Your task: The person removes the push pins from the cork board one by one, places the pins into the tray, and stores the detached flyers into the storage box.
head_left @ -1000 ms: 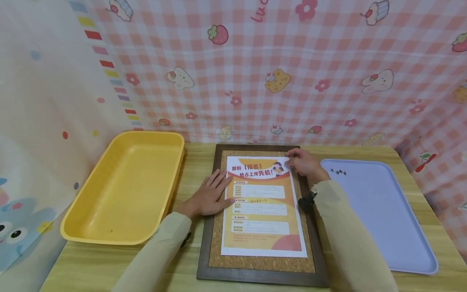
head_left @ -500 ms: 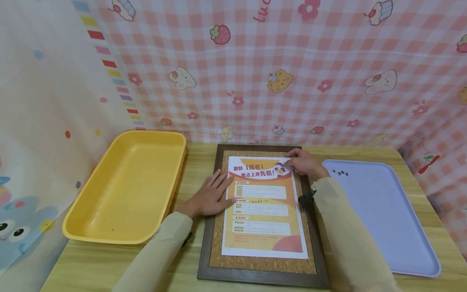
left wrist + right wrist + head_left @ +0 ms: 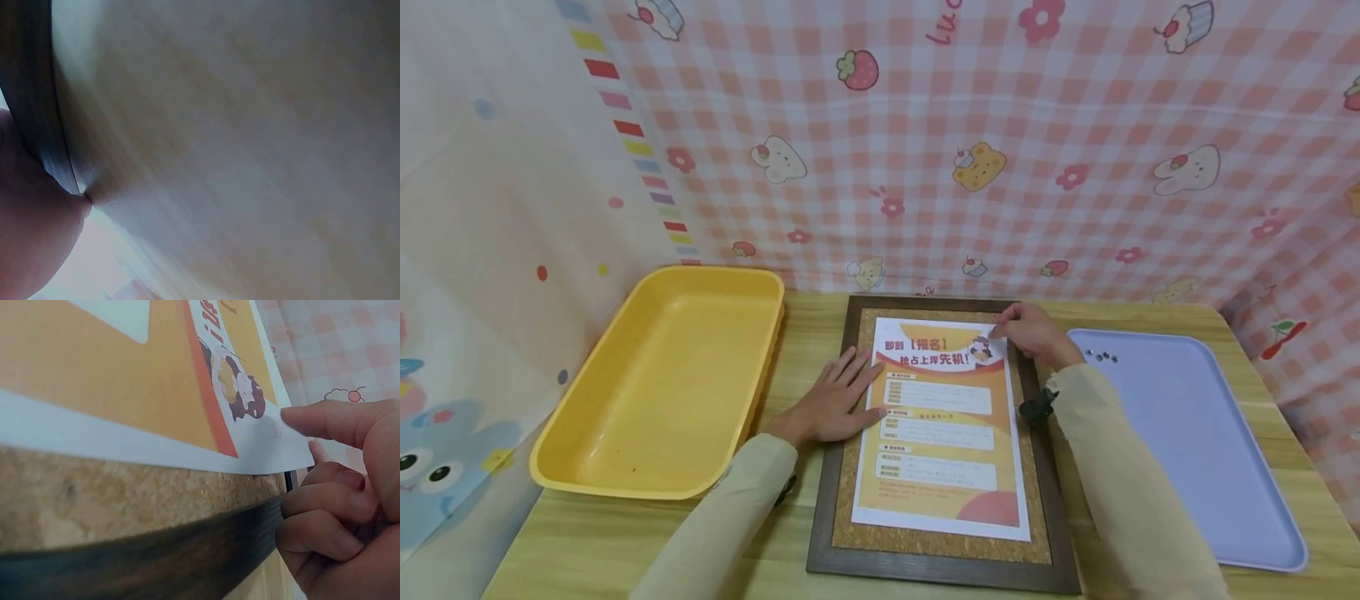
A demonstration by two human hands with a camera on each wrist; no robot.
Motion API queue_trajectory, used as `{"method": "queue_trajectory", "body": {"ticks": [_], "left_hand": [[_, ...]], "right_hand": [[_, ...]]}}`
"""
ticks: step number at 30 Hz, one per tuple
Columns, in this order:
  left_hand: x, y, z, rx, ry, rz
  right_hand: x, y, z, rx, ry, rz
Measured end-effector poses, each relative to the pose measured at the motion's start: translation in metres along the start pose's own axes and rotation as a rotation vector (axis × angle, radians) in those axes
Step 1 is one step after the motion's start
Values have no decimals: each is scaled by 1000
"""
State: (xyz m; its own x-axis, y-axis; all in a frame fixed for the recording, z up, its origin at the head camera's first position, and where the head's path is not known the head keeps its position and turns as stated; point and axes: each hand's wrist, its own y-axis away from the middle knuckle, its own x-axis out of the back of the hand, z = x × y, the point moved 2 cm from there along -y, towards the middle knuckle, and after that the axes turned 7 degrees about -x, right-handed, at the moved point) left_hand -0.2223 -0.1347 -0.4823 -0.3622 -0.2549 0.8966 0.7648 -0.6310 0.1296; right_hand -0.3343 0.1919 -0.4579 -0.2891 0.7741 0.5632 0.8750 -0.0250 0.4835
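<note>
A printed orange-and-white flyer (image 3: 936, 450) lies on a cork board (image 3: 940, 546) with a dark brown wooden frame (image 3: 943, 567). My left hand (image 3: 831, 400) rests with spread fingers across the board's left side, fingertips and thumb on the flyer's left edge. At the flyer's top right corner, my right hand (image 3: 1033, 333) pinches the paper. The right wrist view shows the thumb (image 3: 331, 419) on the printed face of the flyer (image 3: 125, 369), a fingertip behind the corner and the other fingers curled. The left wrist view holds mostly tabletop (image 3: 237, 137) and part of the left hand (image 3: 37, 231).
A deep yellow tray (image 3: 670, 375) stands on the wooden table left of the board. To the right is a shallow lavender tray (image 3: 1195, 450), with several small shiny metal pieces (image 3: 1103, 357) near its far left corner. A pink checked curtain (image 3: 910, 167) hangs behind.
The flyer has turned slightly clockwise on the board, its top shifting right. My right hand has moved a little right with the corner. The left hand stays in place.
</note>
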Motion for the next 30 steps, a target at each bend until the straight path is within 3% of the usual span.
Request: {"method": "queue_trajectory", "body": {"ticks": [7, 16, 20, 25, 30], "left_hand": [[1, 0, 3, -2, 12, 5], [2, 0, 4, 0, 10, -3], [1, -1, 3, 5, 12, -5], [0, -2, 2, 7, 22, -5], [0, -2, 3, 13, 27, 6]], "right_hand": [[0, 7, 8, 86, 11, 45], [-5, 14, 16, 132, -103, 25], [-8, 21, 20, 226, -94, 26], [-12, 36, 28, 389, -19, -22], [-12, 49, 35, 412, -3, -111]]}}
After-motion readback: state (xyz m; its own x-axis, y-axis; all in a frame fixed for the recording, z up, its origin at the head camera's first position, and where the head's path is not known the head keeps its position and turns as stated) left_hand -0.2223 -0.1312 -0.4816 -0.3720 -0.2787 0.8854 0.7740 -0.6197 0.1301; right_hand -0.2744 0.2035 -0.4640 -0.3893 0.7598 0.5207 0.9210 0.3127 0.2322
